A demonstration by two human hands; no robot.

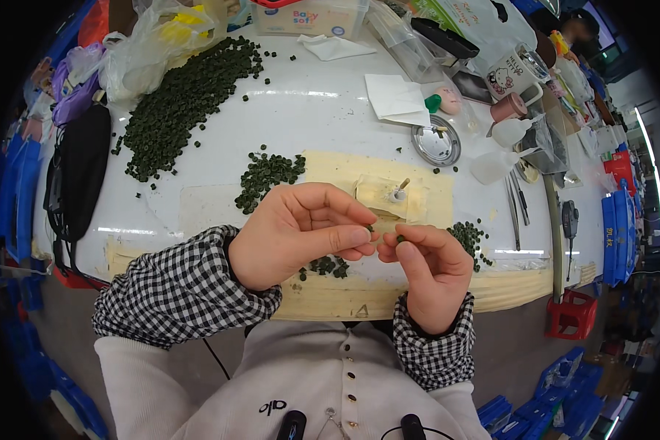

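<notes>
Head view: left hand [293,231] pinches a small dark green ring [370,229] at thumb and forefinger tips; right hand [433,268] pinches another green ring [400,238] just beside it, above the table's [308,117] near edge. Rings too small to tell axis or facing. Loose green rings [268,174] lie behind the hands, a bigger heap [180,106] far left.

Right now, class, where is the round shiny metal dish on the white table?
In the head view, the round shiny metal dish lies right of centre on the white table, just below a folded white paper sheet.
</notes>
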